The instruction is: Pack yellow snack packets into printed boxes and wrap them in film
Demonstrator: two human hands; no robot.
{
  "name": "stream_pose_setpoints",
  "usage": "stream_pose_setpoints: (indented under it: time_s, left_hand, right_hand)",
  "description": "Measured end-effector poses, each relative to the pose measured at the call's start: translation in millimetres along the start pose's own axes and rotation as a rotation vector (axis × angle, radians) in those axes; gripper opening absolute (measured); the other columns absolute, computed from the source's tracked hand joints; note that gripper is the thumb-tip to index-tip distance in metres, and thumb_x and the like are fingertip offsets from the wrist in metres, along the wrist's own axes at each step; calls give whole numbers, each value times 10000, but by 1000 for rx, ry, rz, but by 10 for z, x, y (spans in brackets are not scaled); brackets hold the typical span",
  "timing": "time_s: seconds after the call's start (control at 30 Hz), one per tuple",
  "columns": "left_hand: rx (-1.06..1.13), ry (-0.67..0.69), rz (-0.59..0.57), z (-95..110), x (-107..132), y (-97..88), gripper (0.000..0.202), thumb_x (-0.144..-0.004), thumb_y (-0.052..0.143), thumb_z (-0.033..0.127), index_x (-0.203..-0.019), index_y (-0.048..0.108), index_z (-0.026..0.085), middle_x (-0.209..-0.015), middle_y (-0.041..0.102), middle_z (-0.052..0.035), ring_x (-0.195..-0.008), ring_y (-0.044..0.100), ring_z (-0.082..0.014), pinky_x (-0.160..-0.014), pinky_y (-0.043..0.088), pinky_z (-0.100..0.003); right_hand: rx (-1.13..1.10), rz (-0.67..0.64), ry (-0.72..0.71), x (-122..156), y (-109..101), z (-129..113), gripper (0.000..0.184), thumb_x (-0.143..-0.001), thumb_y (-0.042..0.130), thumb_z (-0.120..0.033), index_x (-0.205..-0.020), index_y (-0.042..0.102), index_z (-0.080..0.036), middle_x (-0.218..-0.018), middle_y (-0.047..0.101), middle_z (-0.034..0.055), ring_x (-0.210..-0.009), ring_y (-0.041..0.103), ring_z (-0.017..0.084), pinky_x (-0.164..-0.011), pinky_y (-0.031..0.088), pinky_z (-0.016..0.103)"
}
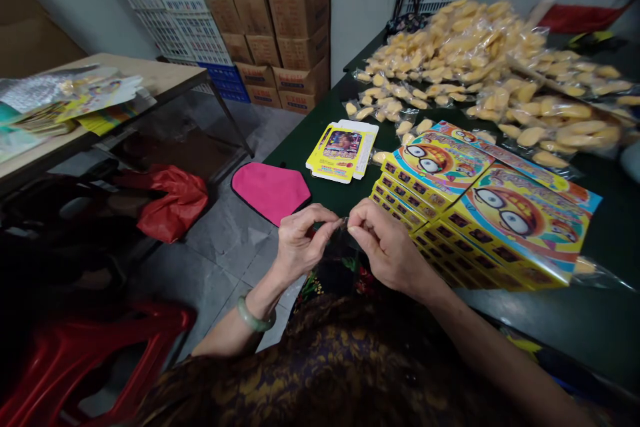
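Observation:
My left hand (300, 243) and my right hand (385, 243) meet in front of me, fingertips pinched together on a small clear plastic wrapper (343, 221) held between them over my lap. Just right of my right hand stand two stacks of flat yellow printed cartons (480, 207) on the dark green table (550, 320). A single flat yellow carton (343, 150) lies on the table beyond my hands. A big heap of small clear bags with yellow pieces (480, 53) covers the far part of the table.
A pink cloth (270, 190) hangs at the table corner. Left stands a wooden table (165, 77) with printed sheets, a red bag (173, 203) below it, and a red plastic stool (75, 360) near me. Stacked cardboard boxes (280, 20) line the back wall.

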State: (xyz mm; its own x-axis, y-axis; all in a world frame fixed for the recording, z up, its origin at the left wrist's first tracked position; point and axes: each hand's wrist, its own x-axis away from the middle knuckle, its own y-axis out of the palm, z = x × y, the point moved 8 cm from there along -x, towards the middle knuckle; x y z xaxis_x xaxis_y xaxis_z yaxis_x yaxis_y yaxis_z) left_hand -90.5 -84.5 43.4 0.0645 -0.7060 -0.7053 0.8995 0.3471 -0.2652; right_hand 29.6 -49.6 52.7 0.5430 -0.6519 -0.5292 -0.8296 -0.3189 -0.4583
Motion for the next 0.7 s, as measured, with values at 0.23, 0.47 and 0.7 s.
stream_pose_setpoints:
  time_s: [0.23, 0.47, 0.7]
  left_hand:
    - [22, -53, -1, -13, 4, -12, 54, -802, 643, 111, -782, 641, 161, -691, 659, -16, -622, 612, -105, -569, 483, -212]
    - [82, -271, 2, -136, 59, 28, 73, -787, 668, 191, -746, 624, 150, -646, 633, -9, -533, 563, -89, -478, 438, -192]
    - [225, -452, 9, -246, 108, 74, 148, -767, 698, 259, -728, 614, 144, -612, 624, -5, -509, 550, -85, -477, 439, -188]
  right_hand:
    - [-73, 27, 43, 4, 10, 59, 189, -851, 508, -104, -1016, 565, -179, -724, 496, -25, -565, 476, 79, -490, 373, 204]
    - [125, 178, -143, 36, -55, -87, 141, -858, 529, -83, -803, 599, -193, -757, 554, 14, -643, 534, 102, -554, 422, 223]
    - [244, 95, -121, 54, 49, -11, 128, -889, 428, -121, -800, 471, -201, -790, 538, 42, -692, 529, 144, -578, 399, 262]
